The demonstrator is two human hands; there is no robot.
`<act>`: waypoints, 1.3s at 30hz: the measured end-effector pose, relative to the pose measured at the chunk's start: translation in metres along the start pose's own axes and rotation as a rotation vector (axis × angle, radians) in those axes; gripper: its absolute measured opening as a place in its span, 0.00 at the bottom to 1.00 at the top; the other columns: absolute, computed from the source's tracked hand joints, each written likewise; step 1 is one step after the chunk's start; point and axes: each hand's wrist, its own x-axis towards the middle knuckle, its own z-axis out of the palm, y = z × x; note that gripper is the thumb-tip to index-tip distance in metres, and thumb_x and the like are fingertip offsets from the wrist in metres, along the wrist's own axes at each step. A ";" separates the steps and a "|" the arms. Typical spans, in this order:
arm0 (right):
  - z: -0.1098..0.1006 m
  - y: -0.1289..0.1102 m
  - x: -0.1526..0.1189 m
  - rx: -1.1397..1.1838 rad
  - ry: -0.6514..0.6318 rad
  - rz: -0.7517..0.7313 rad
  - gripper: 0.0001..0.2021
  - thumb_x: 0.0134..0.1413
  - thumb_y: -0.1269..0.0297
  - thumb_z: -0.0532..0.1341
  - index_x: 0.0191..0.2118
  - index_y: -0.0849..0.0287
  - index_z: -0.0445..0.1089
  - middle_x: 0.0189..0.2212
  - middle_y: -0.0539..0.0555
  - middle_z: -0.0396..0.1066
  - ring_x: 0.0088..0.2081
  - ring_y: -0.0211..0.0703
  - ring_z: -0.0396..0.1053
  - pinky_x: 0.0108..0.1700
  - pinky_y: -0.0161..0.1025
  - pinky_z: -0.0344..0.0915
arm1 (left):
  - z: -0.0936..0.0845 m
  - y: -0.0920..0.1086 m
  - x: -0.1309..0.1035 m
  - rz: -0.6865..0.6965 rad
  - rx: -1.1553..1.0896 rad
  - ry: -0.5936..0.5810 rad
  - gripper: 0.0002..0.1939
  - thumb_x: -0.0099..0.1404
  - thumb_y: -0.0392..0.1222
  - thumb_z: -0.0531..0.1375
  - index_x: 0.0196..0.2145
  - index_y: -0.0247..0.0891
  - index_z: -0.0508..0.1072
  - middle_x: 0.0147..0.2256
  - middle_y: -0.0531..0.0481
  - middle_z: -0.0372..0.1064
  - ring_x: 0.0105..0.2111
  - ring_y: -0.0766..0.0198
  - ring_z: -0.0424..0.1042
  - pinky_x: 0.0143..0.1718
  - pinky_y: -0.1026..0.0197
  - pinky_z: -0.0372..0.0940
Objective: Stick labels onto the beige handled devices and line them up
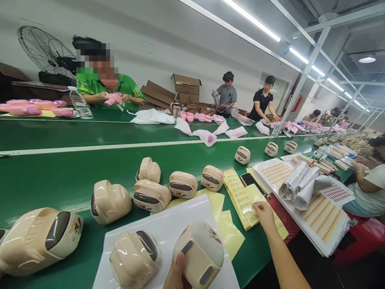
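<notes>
Lower middle of the frame: left grip (178,273) holding a cream case (201,257), thumb against its side. Hard, smooth plastic; boxy with rounded corners, glossy pale face with a small printed picture, two grey oblong insets.

Right grip (266,216), right of centre: narrow, thumb and finger drawn close at the edge of a yellow label sheet (240,200). Cannot tell whether a label is pinched. Sheet is flat paper, dark print in rows.

Bottom, left of the held case: a second case (132,261), dark glossy window, curved ribbed body, on shiny white paper (168,218). More of the same shape, such as a large one (39,241) at lower left, dot the smooth green desk (60,172).

Right of the label sheet: a dark phone (255,185), partly covered. Beyond it, loosely rolled glossy sheets (296,184) on flat printed sheets (325,216).

Upper left: a person in green (132,86) holds a rounded pink thing (114,99).
</notes>
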 end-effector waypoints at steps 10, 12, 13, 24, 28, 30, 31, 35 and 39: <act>0.007 -0.010 -0.001 -0.228 0.018 -0.045 0.07 0.44 0.68 0.56 0.19 0.56 0.65 0.29 0.56 0.66 0.33 0.48 0.67 0.35 0.40 0.62 | 0.015 0.003 0.001 0.041 0.012 0.114 0.41 0.44 0.63 0.62 0.54 0.44 0.63 0.48 0.48 0.71 0.52 0.46 0.63 0.50 0.52 0.62; 0.005 -0.009 0.002 -0.241 0.020 -0.020 0.07 0.44 0.67 0.56 0.19 0.56 0.64 0.30 0.57 0.66 0.31 0.47 0.67 0.34 0.40 0.62 | 0.015 0.005 0.001 0.050 0.028 0.105 0.40 0.45 0.63 0.61 0.54 0.44 0.62 0.49 0.48 0.70 0.52 0.45 0.63 0.50 0.51 0.62; 0.004 -0.009 0.005 -0.242 0.015 -0.004 0.07 0.44 0.67 0.56 0.20 0.57 0.64 0.30 0.57 0.66 0.30 0.46 0.67 0.33 0.40 0.61 | 0.016 0.006 0.000 0.056 0.037 0.097 0.40 0.45 0.63 0.61 0.54 0.44 0.62 0.50 0.48 0.69 0.52 0.45 0.63 0.50 0.51 0.62; -0.010 -0.020 0.001 -0.066 -0.178 0.044 0.11 0.42 0.58 0.56 0.25 0.60 0.69 0.22 0.52 0.69 0.26 0.41 0.67 0.27 0.34 0.61 | 0.024 0.019 0.012 0.112 0.285 0.066 0.39 0.47 0.65 0.59 0.54 0.48 0.59 0.55 0.47 0.61 0.52 0.47 0.61 0.48 0.51 0.61; -0.012 -0.026 0.004 -0.109 -0.126 0.034 0.09 0.42 0.60 0.57 0.24 0.59 0.69 0.23 0.53 0.69 0.28 0.43 0.67 0.28 0.36 0.60 | 0.028 0.020 0.016 0.137 0.361 0.068 0.37 0.49 0.63 0.58 0.54 0.47 0.59 0.54 0.46 0.62 0.48 0.48 0.65 0.44 0.52 0.63; -0.008 -0.026 0.011 -0.164 -0.102 0.059 0.06 0.39 0.65 0.58 0.19 0.59 0.67 0.22 0.53 0.68 0.26 0.44 0.66 0.27 0.37 0.59 | 0.028 0.020 0.016 0.145 0.352 0.056 0.37 0.49 0.63 0.58 0.54 0.47 0.59 0.53 0.47 0.62 0.48 0.49 0.65 0.44 0.54 0.64; -0.005 -0.025 0.014 -0.191 -0.094 0.069 0.06 0.37 0.67 0.59 0.16 0.59 0.66 0.22 0.54 0.67 0.26 0.44 0.66 0.27 0.37 0.58 | 0.028 0.019 0.015 0.144 0.349 0.056 0.37 0.49 0.63 0.58 0.54 0.47 0.59 0.53 0.47 0.62 0.48 0.49 0.65 0.44 0.54 0.63; 0.002 -0.024 0.021 -0.262 -0.071 0.084 0.07 0.35 0.71 0.60 0.13 0.59 0.63 0.25 0.55 0.67 0.27 0.44 0.67 0.28 0.37 0.58 | 0.026 0.018 0.015 0.152 0.364 0.053 0.36 0.48 0.63 0.59 0.53 0.47 0.60 0.54 0.47 0.62 0.48 0.48 0.65 0.45 0.53 0.63; 0.002 -0.026 0.020 -0.259 -0.108 0.105 0.08 0.36 0.69 0.60 0.13 0.58 0.62 0.21 0.51 0.64 0.25 0.41 0.66 0.26 0.35 0.57 | 0.025 0.018 0.018 0.179 0.378 0.045 0.35 0.47 0.62 0.60 0.51 0.47 0.62 0.54 0.47 0.61 0.50 0.49 0.63 0.48 0.53 0.60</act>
